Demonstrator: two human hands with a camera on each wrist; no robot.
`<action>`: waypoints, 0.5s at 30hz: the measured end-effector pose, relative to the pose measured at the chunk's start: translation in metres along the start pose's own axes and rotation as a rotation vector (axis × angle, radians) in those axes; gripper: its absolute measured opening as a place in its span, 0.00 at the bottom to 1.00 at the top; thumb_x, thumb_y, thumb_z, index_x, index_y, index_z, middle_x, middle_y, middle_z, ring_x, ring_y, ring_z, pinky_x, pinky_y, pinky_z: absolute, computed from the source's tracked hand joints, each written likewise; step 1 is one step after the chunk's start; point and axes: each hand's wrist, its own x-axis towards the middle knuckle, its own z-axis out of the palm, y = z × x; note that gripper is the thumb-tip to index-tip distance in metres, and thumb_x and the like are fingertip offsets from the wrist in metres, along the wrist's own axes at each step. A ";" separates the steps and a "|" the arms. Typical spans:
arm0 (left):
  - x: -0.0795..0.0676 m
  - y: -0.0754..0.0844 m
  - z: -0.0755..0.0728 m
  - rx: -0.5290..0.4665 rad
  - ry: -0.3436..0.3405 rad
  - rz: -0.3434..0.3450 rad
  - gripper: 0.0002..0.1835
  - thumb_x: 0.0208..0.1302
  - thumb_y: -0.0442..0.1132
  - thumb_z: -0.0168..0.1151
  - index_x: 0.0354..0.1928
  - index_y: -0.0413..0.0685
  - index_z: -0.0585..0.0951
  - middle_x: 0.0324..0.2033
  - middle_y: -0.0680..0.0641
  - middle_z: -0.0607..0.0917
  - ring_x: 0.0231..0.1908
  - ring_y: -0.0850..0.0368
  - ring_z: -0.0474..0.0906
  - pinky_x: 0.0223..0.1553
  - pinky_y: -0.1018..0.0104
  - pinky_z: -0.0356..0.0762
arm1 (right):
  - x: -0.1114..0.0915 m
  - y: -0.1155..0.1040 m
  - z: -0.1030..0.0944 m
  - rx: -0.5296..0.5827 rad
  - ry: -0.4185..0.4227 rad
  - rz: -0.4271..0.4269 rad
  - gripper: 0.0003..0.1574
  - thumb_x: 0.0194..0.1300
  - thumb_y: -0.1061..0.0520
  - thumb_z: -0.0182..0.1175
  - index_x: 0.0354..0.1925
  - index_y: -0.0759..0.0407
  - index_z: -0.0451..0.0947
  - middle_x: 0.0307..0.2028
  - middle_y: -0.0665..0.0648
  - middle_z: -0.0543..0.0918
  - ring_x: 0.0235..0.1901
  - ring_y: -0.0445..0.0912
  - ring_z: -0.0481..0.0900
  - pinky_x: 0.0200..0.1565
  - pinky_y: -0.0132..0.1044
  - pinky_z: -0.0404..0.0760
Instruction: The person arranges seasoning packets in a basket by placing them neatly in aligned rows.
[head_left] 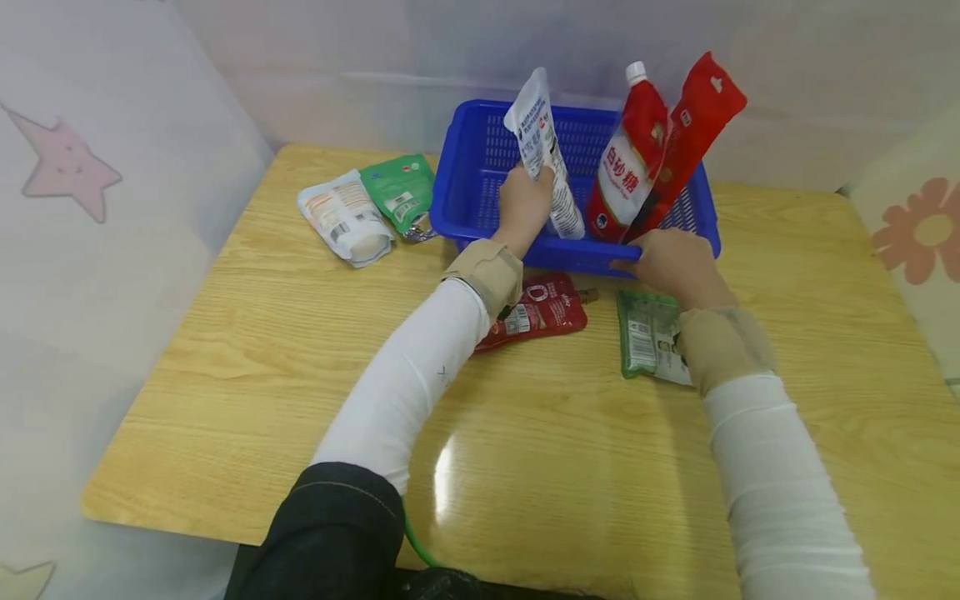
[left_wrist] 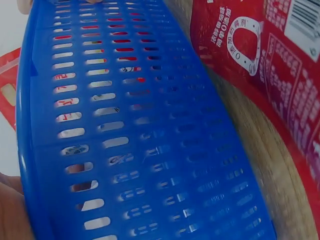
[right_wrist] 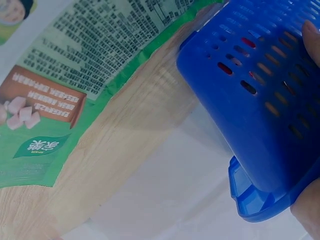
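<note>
A blue plastic basket [head_left: 480, 142] with slotted walls stands at the back of the table. In the head view my left hand [head_left: 525, 204] reaches over its front rim and grips a white printed pouch [head_left: 534, 125], which stands upright inside. My right hand [head_left: 675, 260] holds the basket's front rim near the right corner. Also inside lean a red-and-white spouted pouch [head_left: 622, 179] with a white cap and a flat red packet [head_left: 697, 117]. Through the slots in the left wrist view, the contents show only in pieces.
A white pouch [head_left: 348, 218] and a green pouch [head_left: 401, 192] lie left of the basket. In front lie a red spouted pouch [head_left: 551, 308], partly behind my left forearm, and a green packet [head_left: 648, 337], partly behind my right wrist. A wall stands behind the table [head_left: 247, 358].
</note>
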 end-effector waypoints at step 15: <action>0.011 0.001 -0.001 -0.175 -0.366 -0.167 0.27 0.77 0.43 0.25 0.73 0.43 0.50 0.70 0.42 0.62 0.69 0.51 0.62 0.67 0.62 0.64 | -0.001 0.004 0.001 -0.004 -0.009 0.000 0.26 0.63 0.38 0.57 0.21 0.56 0.76 0.19 0.57 0.78 0.28 0.54 0.76 0.28 0.44 0.76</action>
